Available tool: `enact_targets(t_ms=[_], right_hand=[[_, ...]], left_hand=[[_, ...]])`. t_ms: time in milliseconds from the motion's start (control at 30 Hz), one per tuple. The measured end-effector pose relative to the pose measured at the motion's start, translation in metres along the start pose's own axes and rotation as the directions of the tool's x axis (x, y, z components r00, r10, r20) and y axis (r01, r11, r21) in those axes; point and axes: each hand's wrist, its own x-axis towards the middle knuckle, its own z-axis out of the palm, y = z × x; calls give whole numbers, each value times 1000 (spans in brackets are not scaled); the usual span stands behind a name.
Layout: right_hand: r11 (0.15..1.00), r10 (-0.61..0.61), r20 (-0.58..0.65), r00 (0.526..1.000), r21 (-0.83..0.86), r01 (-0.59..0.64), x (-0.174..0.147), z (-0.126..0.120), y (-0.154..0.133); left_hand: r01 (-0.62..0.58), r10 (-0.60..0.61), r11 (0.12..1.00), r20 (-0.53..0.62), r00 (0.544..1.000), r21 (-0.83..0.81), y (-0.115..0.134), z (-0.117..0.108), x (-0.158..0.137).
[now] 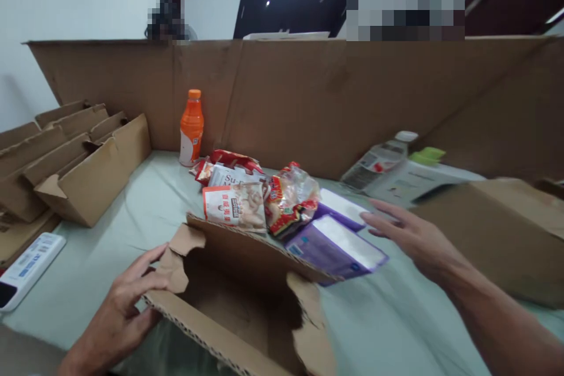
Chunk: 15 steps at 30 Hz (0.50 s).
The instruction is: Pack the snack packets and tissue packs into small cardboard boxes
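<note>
An open cardboard box [247, 282], its inside bare where it shows, tilts at the front. My left hand [126, 299] grips its left end, fingers over the flap and thumb beneath. My right hand [414, 238] reaches in from the right with its fingers stretched out and nothing in them. Just left of those fingertips lie two purple-and-white packs [339, 244]. Beside them are a clear-and-red snack bag [291, 197], an orange-and-white food pouch [233, 207], a grey-white packet [231, 176] and a red packet [235, 158].
An orange bottle [192, 129] stands near the cardboard wall [282, 94]. Several open cartons [101, 170] line the left, above a white device [33, 270]. To the right are a leaning clear bottle [379, 161], a green-topped item [427, 155] and another carton [489, 235]. Two blurred people are behind the wall.
</note>
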Motion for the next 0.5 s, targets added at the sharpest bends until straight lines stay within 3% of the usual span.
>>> enact_targets(t_ms=[100, 200, 267, 367, 500], right_hand=[[939, 318, -32, 948, 152, -310, -11, -4, 7], [896, 393, -23, 919, 233, -378, -27, -5, 15], [868, 441, -75, 894, 287, -404, -38, -1, 24], [836, 503, -164, 848, 340, -430, -57, 11, 47], [839, 515, -163, 842, 296, -456, -82, 28, 87]], left_hand=[[120, -97, 988, -219, 971, 96, -28, -17, 0], [326, -207, 934, -521, 828, 147, -64, -23, 11], [409, -224, 900, -646, 729, 151, -88, -20, 26], [484, -215, 859, -742, 635, 165, -119, -7, 58], [575, -201, 792, -800, 566, 208, -147, 9, 113]])
